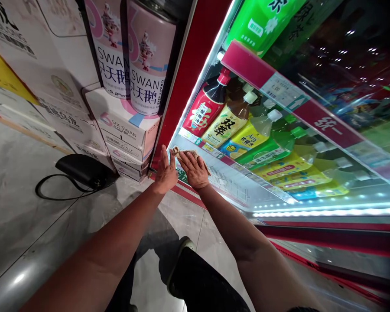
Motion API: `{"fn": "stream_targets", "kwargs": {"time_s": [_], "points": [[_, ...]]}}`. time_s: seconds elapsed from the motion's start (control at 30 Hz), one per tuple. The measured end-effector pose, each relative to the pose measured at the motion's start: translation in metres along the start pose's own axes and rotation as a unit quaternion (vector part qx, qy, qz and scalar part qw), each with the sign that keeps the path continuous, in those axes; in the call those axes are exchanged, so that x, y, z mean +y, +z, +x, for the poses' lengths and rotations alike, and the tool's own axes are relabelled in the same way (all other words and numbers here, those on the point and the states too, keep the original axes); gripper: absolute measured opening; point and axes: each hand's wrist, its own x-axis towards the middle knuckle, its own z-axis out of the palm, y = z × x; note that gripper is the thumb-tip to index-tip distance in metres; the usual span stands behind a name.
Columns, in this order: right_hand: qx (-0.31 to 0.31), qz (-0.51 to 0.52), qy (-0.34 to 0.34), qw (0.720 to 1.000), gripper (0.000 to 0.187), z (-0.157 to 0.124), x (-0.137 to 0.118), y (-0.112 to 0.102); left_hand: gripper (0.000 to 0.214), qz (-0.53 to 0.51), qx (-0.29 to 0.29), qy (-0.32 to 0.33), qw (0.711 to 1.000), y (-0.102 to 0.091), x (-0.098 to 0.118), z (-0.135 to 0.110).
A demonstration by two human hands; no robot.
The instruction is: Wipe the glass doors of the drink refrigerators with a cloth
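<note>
My right hand (pixel 195 170) presses a brown cloth (pixel 176 151) against the bottom front corner of the lit drinks fridge (pixel 188 89). Its fingers lie stretched over the cloth, whose edges stick out past the fingertips and beside the palm. Just to the left, my left hand (pixel 166 172) is up against the fridge's red frame with its fingers apart and nothing in them. A wire rack (pixel 229 182) lies on the fridge floor to the right of my right hand.
Above my hands, bottled drinks (pixel 225 123) line a shelf with a red price strip (pixel 325 123). Stacked cartons (pixel 120 125) and two large pink cans (pixel 149 65) stand left of the fridge. A black bag (pixel 81 169) with a strap lies on the tiled floor (pixel 22 234).
</note>
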Motion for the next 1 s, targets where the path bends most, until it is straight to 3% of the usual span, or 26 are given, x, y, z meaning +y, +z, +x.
{"fn": "stream_targets", "kwargs": {"time_s": [0.13,0.23,0.43,0.63,0.87,1.0], "points": [[0.046,-0.035,0.053,0.997,0.064,-0.009,0.012,-0.009,0.105,0.003,0.028,0.015,1.0,0.0,0.008,0.003],[0.066,-0.062,0.059,0.994,0.062,-0.035,0.02,-0.005,0.108,0.008,0.034,0.031,0.999,0.002,0.01,0.002],[-0.006,-0.032,0.029,0.999,0.06,-0.09,0.033,0.008,0.108,0.039,0.009,0.044,0.998,0.008,0.005,-0.006],[0.03,-0.063,0.113,0.991,0.057,-0.097,0.048,-0.003,0.111,0.046,0.018,0.077,0.996,0.011,0.01,-0.007],[0.007,-0.047,0.124,0.991,0.059,-0.138,0.051,0.016,0.1,0.056,-0.016,0.052,0.997,0.013,0.008,-0.012],[0.011,-0.05,0.165,0.985,0.054,-0.152,0.056,0.013,0.095,0.063,-0.025,0.036,0.997,0.011,0.008,-0.011]]}}
